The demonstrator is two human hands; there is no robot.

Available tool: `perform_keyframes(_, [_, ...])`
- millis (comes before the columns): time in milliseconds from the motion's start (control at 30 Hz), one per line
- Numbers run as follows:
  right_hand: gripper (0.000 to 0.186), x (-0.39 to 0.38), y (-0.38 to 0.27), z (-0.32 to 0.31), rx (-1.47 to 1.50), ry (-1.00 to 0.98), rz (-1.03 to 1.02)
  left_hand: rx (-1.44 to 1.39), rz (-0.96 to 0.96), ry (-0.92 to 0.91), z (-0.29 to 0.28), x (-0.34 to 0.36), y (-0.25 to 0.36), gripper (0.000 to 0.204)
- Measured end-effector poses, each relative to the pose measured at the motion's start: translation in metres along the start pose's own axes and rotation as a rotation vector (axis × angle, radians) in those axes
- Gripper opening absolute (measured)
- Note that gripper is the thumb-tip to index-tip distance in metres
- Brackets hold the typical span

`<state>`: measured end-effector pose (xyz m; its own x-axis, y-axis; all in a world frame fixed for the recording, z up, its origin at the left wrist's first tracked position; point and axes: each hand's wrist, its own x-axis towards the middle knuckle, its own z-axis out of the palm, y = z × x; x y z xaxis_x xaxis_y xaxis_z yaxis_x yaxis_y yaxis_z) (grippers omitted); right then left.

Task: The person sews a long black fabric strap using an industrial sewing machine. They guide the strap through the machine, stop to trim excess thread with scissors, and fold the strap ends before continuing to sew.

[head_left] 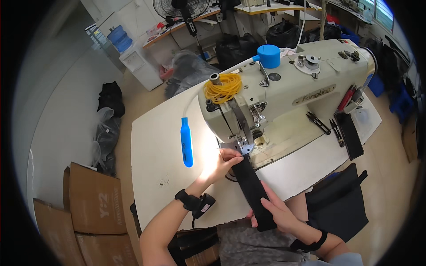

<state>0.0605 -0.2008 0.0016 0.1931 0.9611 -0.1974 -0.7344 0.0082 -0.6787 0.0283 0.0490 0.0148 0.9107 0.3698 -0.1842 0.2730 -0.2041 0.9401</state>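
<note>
A long black fabric strip (pixel 250 186) runs from the needle area of a cream sewing machine (pixel 284 93) down toward my lap. Its far end lies at the presser foot (pixel 245 147). My left hand (pixel 224 162) pinches the strip's edge close beside that foot, fingertips together. Lower down, my right hand (pixel 277 208) grips the near part of the strip, thumb on top and fingers curled beneath. The needle tip and the fabric directly under the foot are too small to make out.
A blue lamp (pixel 187 144) on a bent white stem lights the white table (pixel 164 128). Thread snips (pixel 318 123) and a black strip (pixel 349 137) lie right of the machine. Black fabric (pixel 339 201) hangs at the right. Cardboard boxes (pixel 95 199) stand on the floor at left.
</note>
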Motion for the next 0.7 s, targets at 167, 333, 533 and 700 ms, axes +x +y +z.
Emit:
perform_keyframes(167, [0.063,0.009,-0.008,0.001,-0.200,0.121,-0.015,0.154,-0.039,0.024,0.001,0.022,-0.005,0.017])
perform_keyframes(333, [0.063,0.014,-0.012,0.007,-0.276,0.167,-0.001,0.249,0.151,0.140,0.005,0.034,-0.041,0.017])
perform_keyframes(533, [0.063,0.016,-0.006,0.004,-0.274,0.190,0.005,0.190,0.094,0.166,0.007,0.033,-0.042,0.016])
perform_keyframes(700, [0.062,0.017,-0.007,0.004,-0.271,0.196,-0.010,0.242,0.084,0.220,0.008,0.028,-0.023,0.014])
